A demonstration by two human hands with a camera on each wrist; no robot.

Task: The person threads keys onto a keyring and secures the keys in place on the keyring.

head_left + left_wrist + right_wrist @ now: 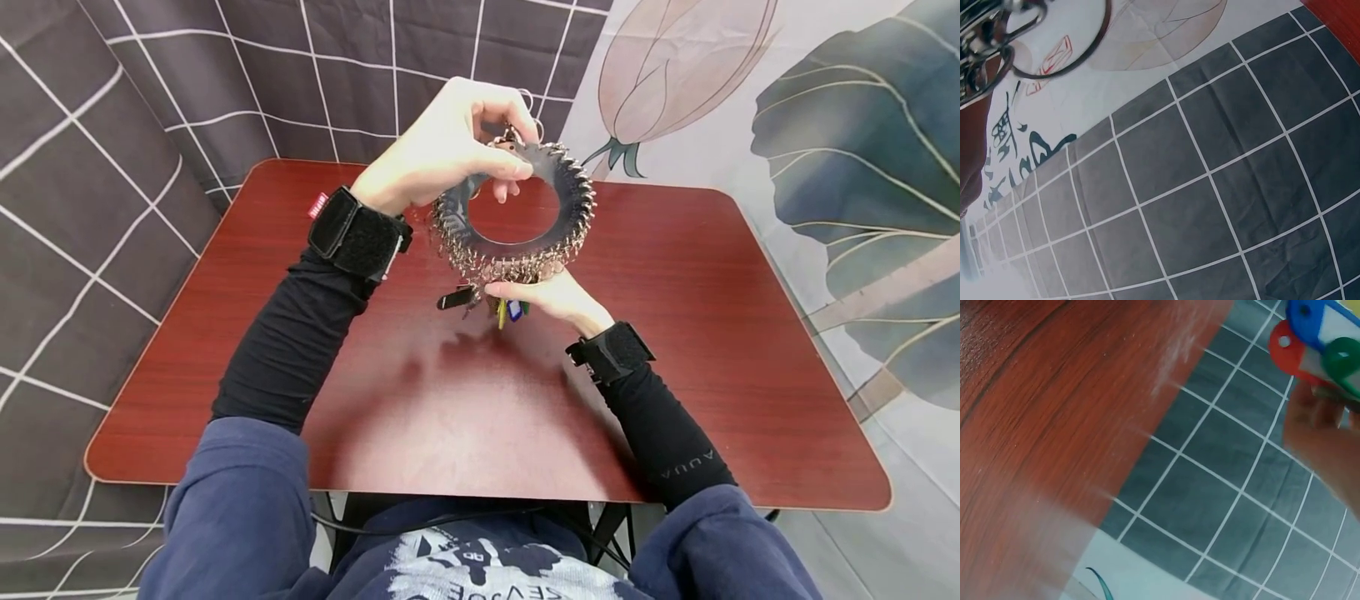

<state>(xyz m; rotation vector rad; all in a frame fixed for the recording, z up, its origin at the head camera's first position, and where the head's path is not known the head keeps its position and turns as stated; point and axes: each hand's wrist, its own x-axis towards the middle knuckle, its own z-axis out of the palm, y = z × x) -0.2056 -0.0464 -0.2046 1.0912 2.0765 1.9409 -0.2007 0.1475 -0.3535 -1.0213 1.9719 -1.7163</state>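
A grey metal ring [567,187], its edge crowded with small metal clasps and loops, is held up above the table. At its top, my left hand [457,146] pinches the band, thumb in front. My right hand [558,297] grips the clasps along the bottom edge; some of its fingers are hidden behind them. Below hang a black tag [455,297], a yellow tag [502,313] and a blue tag [513,310]. In the right wrist view, a red tag [1285,347] and a green tag [1341,357] appear beside that hand. Metal loops [1063,73] show in the left wrist view.
A reddish-brown wooden table [675,400] with rounded corners spreads beneath both hands. Dark cloth with white grid lines [247,75] hangs behind and to the left. White cloth with a flower and leaf print [862,150] hangs on the right.
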